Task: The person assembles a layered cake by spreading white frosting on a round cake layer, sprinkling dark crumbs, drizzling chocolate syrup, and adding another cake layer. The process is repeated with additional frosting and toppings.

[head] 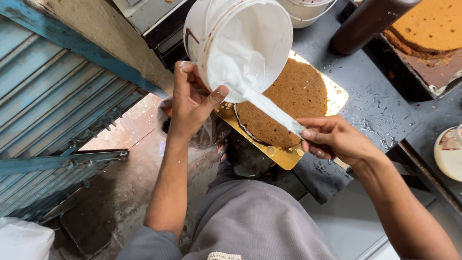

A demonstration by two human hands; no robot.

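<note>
My left hand (190, 98) grips a white plastic bucket (240, 38) by its rim, tilted so its mouth faces me; the inside is coated with white cream. My right hand (329, 139) holds a cream-covered spatula (269, 108) whose blade reaches into the bucket's lower rim. Below the bucket a round brown sponge cake (293, 96) lies on a gold square board (284, 156) at the edge of a dark wet counter (370, 96).
Another brown cake (433, 24) sits on a tray at the top right, beside a dark brown cylinder (365, 21). A second white bucket (308, 12) stands behind. A round white lid or container (450, 154) is at the right edge. Blue metal shutter (48, 110) on the left.
</note>
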